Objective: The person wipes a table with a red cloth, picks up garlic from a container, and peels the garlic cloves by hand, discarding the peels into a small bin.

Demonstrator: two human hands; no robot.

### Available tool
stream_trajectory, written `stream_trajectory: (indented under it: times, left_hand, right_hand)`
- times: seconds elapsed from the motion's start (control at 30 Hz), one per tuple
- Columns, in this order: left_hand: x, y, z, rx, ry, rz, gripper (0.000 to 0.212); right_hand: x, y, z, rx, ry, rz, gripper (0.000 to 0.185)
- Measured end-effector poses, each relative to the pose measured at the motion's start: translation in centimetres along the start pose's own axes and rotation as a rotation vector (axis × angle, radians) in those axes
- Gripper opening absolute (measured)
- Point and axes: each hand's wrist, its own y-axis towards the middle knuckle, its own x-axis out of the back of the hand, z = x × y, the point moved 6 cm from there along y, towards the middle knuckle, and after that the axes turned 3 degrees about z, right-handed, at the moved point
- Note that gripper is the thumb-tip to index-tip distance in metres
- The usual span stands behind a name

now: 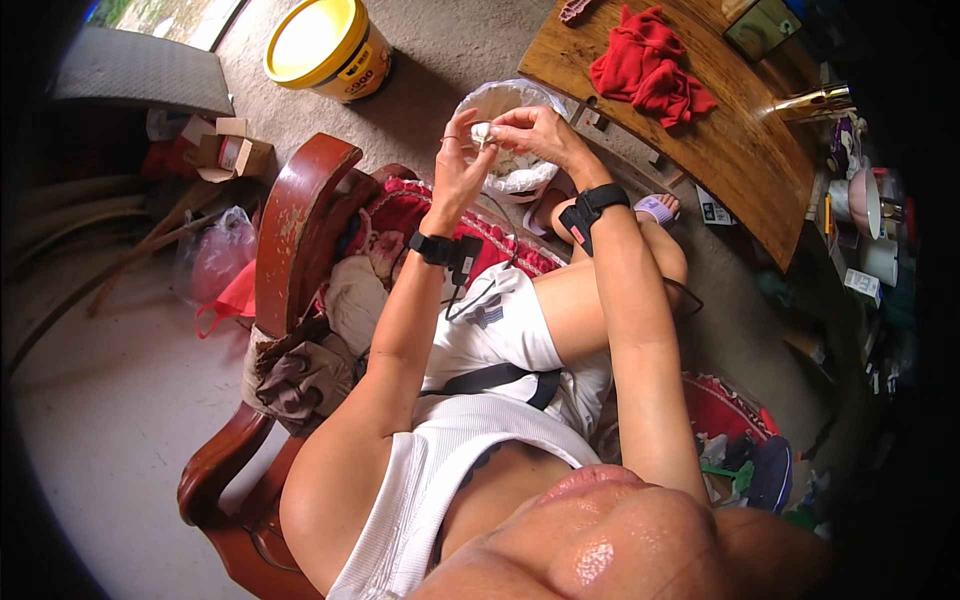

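A small white piece, perhaps a garlic bulb [481,133], is between my two hands. My left hand [459,161] has its thumb and fingers around the piece's lower left side. The fingertips of my right hand [536,135] pinch it from the right. Just below both hands stands a bin lined with a white plastic bag [525,182], with pale scraps inside. Black straps with small devices sit on both wrists.
A yellow-lidded bucket [322,52] stands on the concrete floor. At right is a wooden table [739,165] with a crumpled red cloth [652,67]. A red wooden armrest [289,225], small cardboard box [238,154] and plastic bags [225,251] are at left.
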Motion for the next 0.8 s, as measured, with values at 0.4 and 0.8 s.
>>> stream_trajectory:
  times: [0.4,0.8]
  left_hand:
    - [-0.2,0.0,-0.3,0.041,0.013,0.057,0.045]
    - [-0.7,0.0,0.4,0.016,-0.050,0.010,0.050]
  right_hand:
    - [0.3,0.4,-0.9,-0.037,0.151,-0.027,0.024]
    - [0.2,0.6,-1.3,-0.055,0.136,-0.050,0.022]
